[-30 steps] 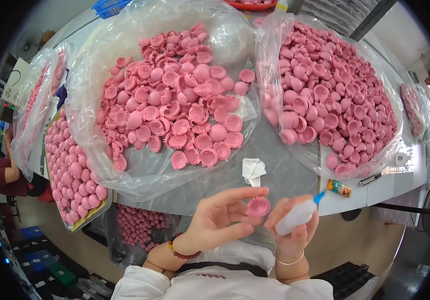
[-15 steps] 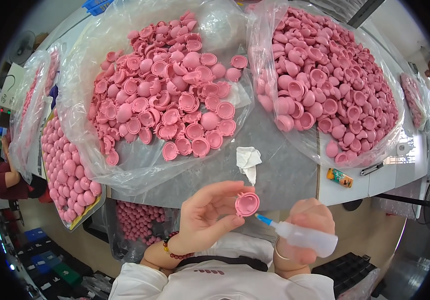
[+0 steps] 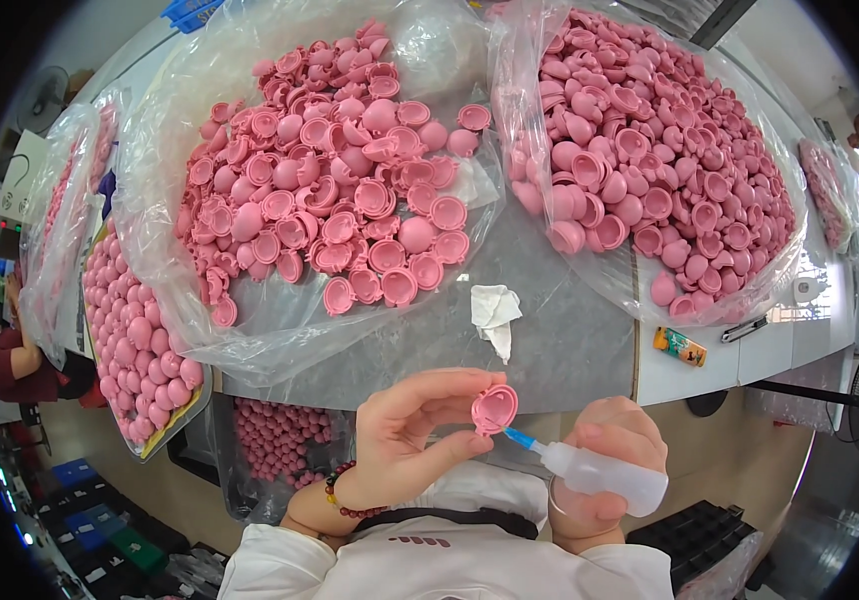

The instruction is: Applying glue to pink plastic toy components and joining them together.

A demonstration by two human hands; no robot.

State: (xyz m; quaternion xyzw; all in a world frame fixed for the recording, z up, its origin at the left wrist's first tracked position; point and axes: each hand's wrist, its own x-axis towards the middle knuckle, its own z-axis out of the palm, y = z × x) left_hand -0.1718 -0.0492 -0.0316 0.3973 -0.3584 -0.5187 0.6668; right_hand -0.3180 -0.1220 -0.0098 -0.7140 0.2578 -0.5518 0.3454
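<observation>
Between the thumb and fingers of my left hand (image 3: 415, 425) is a pink plastic half-shell (image 3: 495, 409), its hollow side facing up toward me. My right hand (image 3: 615, 450) is wrapped around a translucent white squeeze bottle (image 3: 605, 478) with a blue needle tip. The tip points left and meets or nearly meets the lower rim of the half-shell. Beyond my hands, a pile of pink half-shells (image 3: 340, 229) lies on a clear plastic bag. A second, larger pile of pink shells (image 3: 650, 170) fills another bag at the far right.
A crumpled white tissue (image 3: 494, 312) lies on the grey tabletop (image 3: 570, 350). To its right are an orange and green lighter-sized item (image 3: 680, 346) and nail clippers (image 3: 744, 331). At the left stands a tray of pink balls (image 3: 138, 340); a crate below the table edge holds more pink pieces (image 3: 280, 437).
The half-shell has turned slightly in my left hand, and the bottle has shifted a little to the left. Its tip is closer to the shell's rim.
</observation>
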